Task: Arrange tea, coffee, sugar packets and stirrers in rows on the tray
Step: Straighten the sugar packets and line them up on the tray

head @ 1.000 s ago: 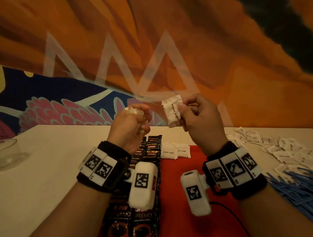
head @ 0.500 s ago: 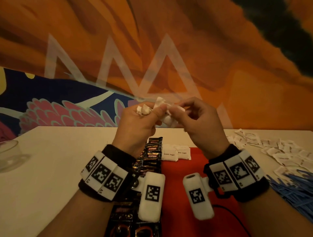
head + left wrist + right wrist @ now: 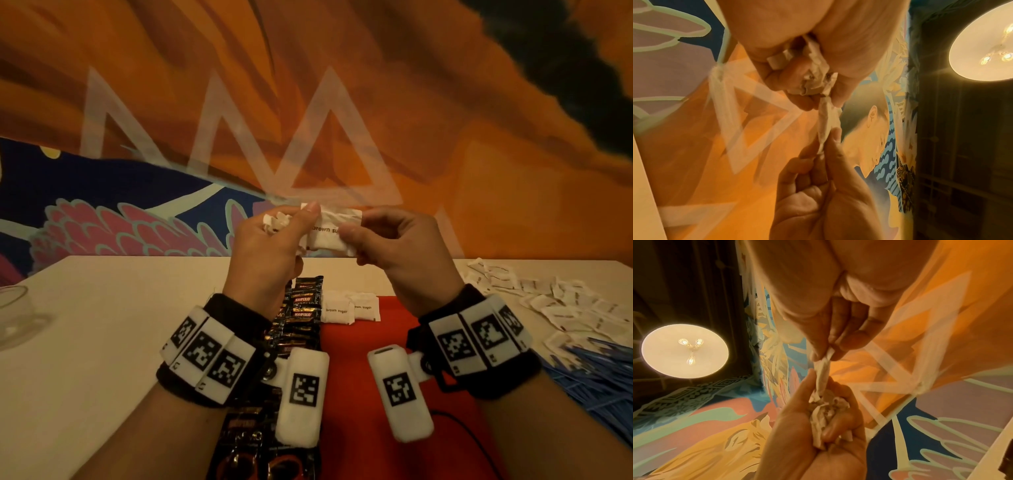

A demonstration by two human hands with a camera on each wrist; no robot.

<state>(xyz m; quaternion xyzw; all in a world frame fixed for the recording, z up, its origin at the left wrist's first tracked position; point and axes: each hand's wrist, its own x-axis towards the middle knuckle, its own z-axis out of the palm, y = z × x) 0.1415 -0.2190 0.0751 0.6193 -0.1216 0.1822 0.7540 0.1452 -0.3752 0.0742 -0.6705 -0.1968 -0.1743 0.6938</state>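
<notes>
Your hands have come together above the counter's far edge: left hand (image 3: 270,246) now pinches one end of the brown sugar packet (image 3: 330,229) while clutching crumpled packets (image 3: 275,221); right hand (image 3: 397,246) pinches the other. You look to be flattening it before placing it on the tray (image 3: 376,329).

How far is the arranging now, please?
Done: a coffee row and two sugar packets on the red tray. In hand: both hands hold one packet. Left: loose packets, blue stirrers; no tea visible.
</notes>
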